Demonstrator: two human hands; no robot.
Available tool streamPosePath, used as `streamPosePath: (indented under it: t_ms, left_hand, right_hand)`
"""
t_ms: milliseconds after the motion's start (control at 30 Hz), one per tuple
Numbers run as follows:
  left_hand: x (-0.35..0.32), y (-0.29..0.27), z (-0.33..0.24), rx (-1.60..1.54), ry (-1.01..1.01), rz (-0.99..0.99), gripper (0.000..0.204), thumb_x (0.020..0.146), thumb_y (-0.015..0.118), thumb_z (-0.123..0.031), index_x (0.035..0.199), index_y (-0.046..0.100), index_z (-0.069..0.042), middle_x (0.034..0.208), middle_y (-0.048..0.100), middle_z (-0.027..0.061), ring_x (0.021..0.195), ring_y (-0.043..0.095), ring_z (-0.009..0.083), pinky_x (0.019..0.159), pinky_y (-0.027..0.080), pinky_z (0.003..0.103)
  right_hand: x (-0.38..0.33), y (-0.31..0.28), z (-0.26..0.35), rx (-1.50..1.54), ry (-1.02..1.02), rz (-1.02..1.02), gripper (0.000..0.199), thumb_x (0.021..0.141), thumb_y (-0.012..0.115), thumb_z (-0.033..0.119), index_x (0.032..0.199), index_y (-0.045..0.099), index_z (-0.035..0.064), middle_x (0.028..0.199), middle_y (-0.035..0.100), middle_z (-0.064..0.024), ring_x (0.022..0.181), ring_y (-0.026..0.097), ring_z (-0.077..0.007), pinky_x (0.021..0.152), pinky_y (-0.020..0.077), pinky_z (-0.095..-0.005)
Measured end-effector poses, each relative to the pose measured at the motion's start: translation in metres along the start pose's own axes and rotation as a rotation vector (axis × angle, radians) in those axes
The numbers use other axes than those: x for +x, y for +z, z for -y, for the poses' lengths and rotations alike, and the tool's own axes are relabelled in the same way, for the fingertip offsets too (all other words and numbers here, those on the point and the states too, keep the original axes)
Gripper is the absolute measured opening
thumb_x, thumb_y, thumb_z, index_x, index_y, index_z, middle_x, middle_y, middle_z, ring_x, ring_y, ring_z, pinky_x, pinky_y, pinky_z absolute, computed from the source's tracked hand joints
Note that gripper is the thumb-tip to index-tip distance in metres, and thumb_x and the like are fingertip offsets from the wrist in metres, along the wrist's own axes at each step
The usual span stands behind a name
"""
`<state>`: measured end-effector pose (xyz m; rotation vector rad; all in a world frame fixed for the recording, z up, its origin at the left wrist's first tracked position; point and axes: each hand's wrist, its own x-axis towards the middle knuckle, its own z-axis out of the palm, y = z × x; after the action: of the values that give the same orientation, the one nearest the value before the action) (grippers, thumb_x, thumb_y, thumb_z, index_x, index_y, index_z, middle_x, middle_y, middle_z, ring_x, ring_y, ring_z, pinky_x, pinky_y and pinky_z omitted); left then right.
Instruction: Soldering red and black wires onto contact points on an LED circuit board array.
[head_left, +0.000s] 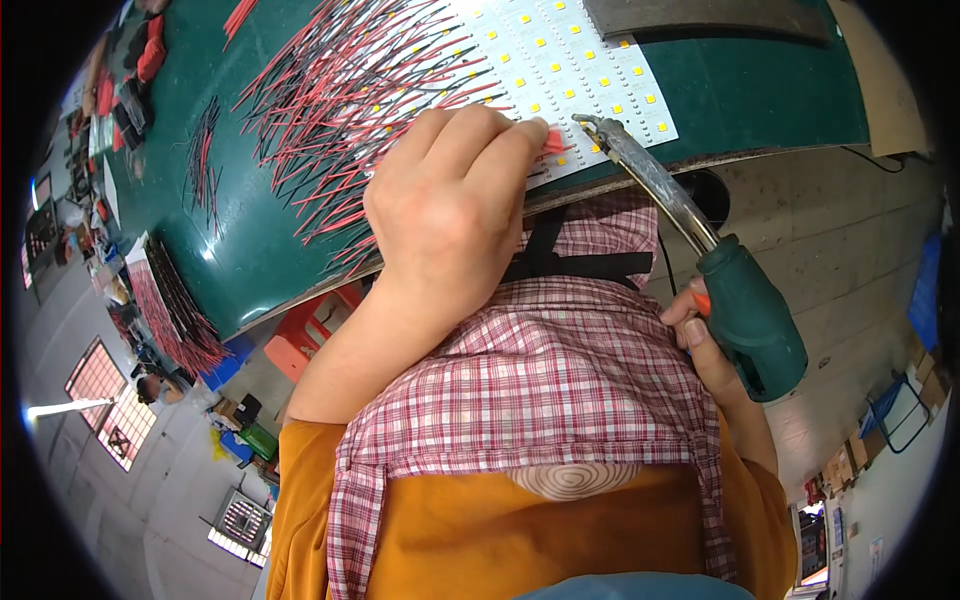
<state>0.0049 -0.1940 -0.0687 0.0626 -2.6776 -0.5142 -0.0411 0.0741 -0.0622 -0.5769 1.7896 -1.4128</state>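
Note:
My left hand [450,190] is closed in a pinch over the near edge of a white LED circuit board [515,75]. Short red wire ends [554,142] stick out past its fingertips, above the board. Rows of red and black wires [350,110] fan out to the left from the board, partly behind this hand. In my right hand [705,335] is a soldering iron [755,315] with a thick green pistol-like handle. The metal tip [600,125] hovers over or touches the board's right part, just right of the left fingertips; contact cannot be made out.
The board lies on a green-topped table [270,275]. A dark flat bar [710,18] crosses the board's far right corner. Loose wires [205,165] lie left, and another wired board [175,305] is at the table's left edge. A red stool [305,335] stands below.

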Motion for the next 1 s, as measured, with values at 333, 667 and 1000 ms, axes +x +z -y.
streamPosePath:
  t_ms: [333, 667, 1000]
  left_hand:
    - [0.004, 0.001, -0.003, 0.069, 0.007, 0.069, 0.022, 0.064, 0.068, 0.0, 0.084, 0.068, -0.009, 0.071, 0.059, 0.0025, 0.065, 0.057, 0.0193, 0.055, 0.046, 0.029]
    - [0.005, -0.001, -0.006, 0.114, -0.006, 0.107, 0.021, 0.064, 0.067, 0.0, 0.083, 0.068, -0.01, 0.07, 0.059, 0.0011, 0.065, 0.057, 0.0181, 0.055, 0.046, 0.029]
    - [0.008, 0.001, 0.005, -0.003, -0.038, 0.012, 0.022, 0.062, 0.062, -0.002, 0.084, 0.065, -0.008, 0.073, 0.055, 0.003, 0.066, 0.053, 0.0217, 0.056, 0.045, 0.032]
  right_hand:
    - [0.001, 0.002, 0.0, -0.222, -0.063, 0.023, 0.022, 0.088, 0.053, 0.011, 0.107, 0.047, 0.0029, 0.085, 0.058, -0.0093, 0.066, 0.046, -0.0072, 0.061, 0.042, -0.0226]
    - [0.001, 0.003, 0.014, 0.15, 0.2, -0.13, 0.01, 0.081, 0.056, 0.001, 0.09, 0.059, -0.0006, 0.079, 0.062, -0.0072, 0.074, 0.057, -0.0143, 0.067, 0.0465, -0.0271]
    - [0.008, 0.005, 0.013, 0.017, 0.049, -0.045, 0.024, 0.088, 0.052, 0.011, 0.109, 0.047, 0.0019, 0.082, 0.058, -0.0093, 0.063, 0.047, -0.0083, 0.057, 0.0421, -0.0231]
